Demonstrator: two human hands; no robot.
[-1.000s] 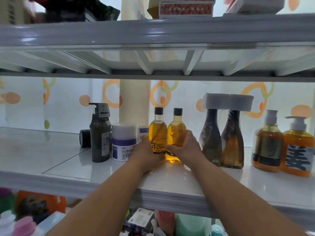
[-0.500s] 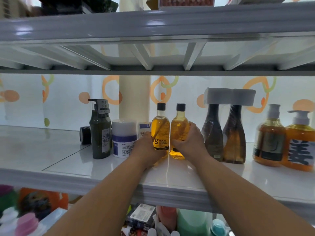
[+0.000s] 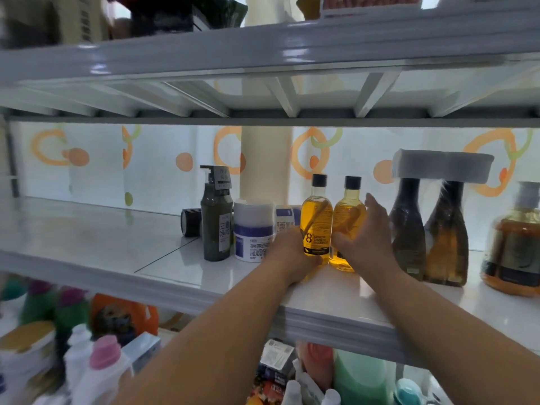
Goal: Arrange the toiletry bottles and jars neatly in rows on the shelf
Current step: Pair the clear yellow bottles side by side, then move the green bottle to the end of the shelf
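Two small amber bottles with black caps stand side by side on the white shelf (image 3: 87, 238). My left hand (image 3: 292, 252) grips the base of the left amber bottle (image 3: 317, 217). My right hand (image 3: 368, 235) wraps the right amber bottle (image 3: 349, 220) from its right side, fingers spread along it. To their left stand a white jar with a blue band (image 3: 253, 229), a dark green pump bottle (image 3: 216, 220) and a black cap lying on its side (image 3: 190, 222). A small white box (image 3: 287, 219) shows behind the jar.
Two dark brown bottles (image 3: 426, 229) under a white foam block (image 3: 442, 166) stand just right of my right hand. An orange pump bottle (image 3: 514, 247) is at the far right. An upper shelf (image 3: 263, 54) hangs overhead. Bottles crowd the lower shelf (image 3: 99, 363).
Both amber bottles sit slightly farther left and closer together. My right fingers have spread wider along the right bottle. The view has shifted a little.
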